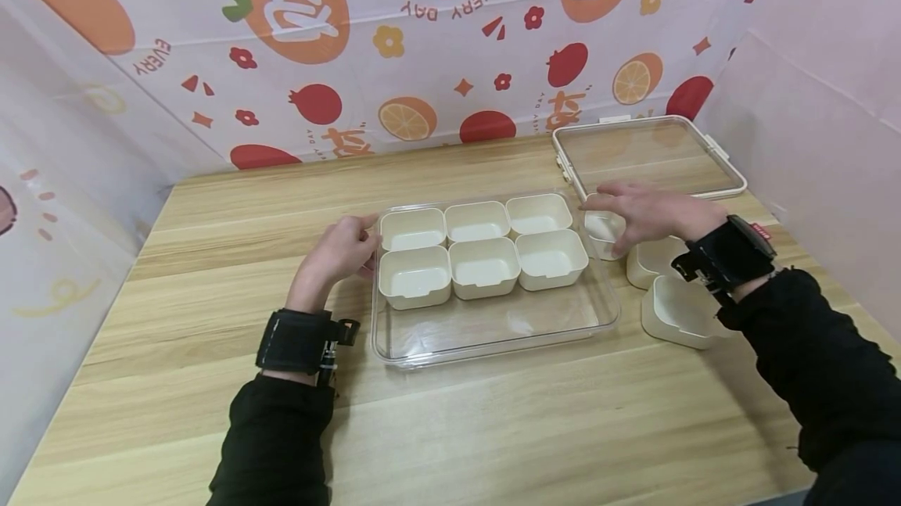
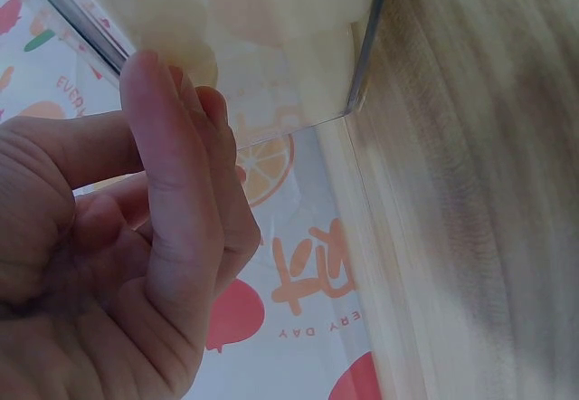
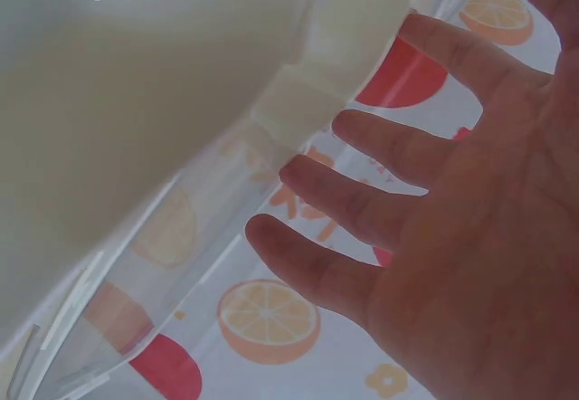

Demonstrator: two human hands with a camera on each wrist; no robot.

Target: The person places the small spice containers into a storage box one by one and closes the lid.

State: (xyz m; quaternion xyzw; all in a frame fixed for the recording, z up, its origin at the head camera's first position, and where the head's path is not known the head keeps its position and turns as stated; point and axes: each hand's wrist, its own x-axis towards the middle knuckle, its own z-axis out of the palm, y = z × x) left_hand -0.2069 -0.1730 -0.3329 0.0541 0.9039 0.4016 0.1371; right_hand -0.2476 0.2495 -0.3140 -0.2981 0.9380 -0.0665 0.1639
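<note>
A clear tray (image 1: 493,334) holds several cream bins (image 1: 486,263) in two rows of equal length, with a bare strip along its near side. At the tray's left wall is my left hand (image 1: 336,252), its bent fingers against the outer side; the left wrist view shows the fingertips (image 2: 145,65) right at the clear wall. Over a loose cream bin (image 1: 602,226) to the right of the tray reaches my right hand (image 1: 655,213). Its fingers are spread and nearly straight, fingertips (image 3: 294,169) close along the bin's rim in the right wrist view. The hand hides part of this bin.
Two more cream bins, one partly under the right wrist (image 1: 651,260) and one nearer (image 1: 679,314), stand on the wooden table (image 1: 211,318). A clear lid with a white frame (image 1: 651,150) lies at the back right, before a fruit-printed cloth (image 1: 450,44).
</note>
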